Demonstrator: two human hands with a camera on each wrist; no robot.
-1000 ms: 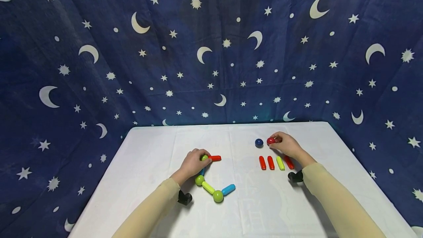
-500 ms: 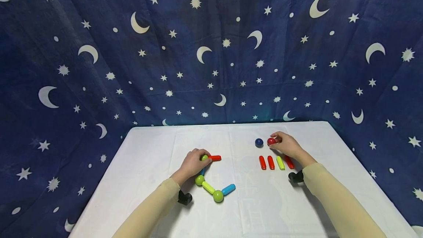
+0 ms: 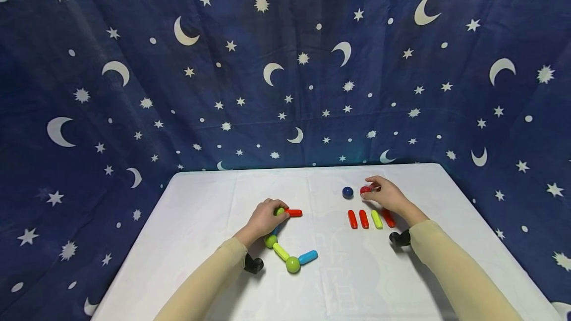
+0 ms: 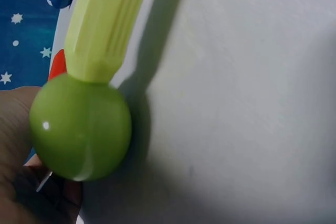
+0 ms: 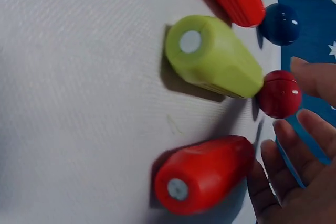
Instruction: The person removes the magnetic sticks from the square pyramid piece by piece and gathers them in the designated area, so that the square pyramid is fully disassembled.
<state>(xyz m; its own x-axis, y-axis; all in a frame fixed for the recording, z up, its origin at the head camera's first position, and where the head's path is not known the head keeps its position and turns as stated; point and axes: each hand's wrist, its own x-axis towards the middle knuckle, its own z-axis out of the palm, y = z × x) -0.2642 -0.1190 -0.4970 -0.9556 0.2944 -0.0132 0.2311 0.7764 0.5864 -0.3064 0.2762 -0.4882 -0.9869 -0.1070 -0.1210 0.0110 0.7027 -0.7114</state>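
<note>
My left hand (image 3: 265, 218) pinches a green ball (image 3: 280, 211) at the upper end of a chain of magnetic rods and balls. A red rod (image 3: 294, 213) sticks out to its right. From there a partly hidden blue rod (image 3: 274, 231) leads down to another green ball (image 3: 270, 240), a yellow-green rod (image 3: 281, 251), a third green ball (image 3: 293, 264) and a blue rod (image 3: 308, 257). My right hand (image 3: 387, 195) is at a red ball (image 5: 280, 94), its thumb and fingers spread around it, with a gap showing in the right wrist view.
A dark blue ball (image 3: 348, 192) lies left of the red one. Below stand loose rods in a row: a red rod (image 3: 352, 219), another red rod (image 3: 364, 219), a yellow-green rod (image 3: 376, 219) and a red rod (image 3: 388, 218). A starry curtain (image 3: 250, 88) hangs behind the white table (image 3: 357, 281).
My left hand has shifted slightly right, bringing the upper green ball and its red rod along. My right hand's fingers have spread a little from the red ball. The head view has turned slightly.
</note>
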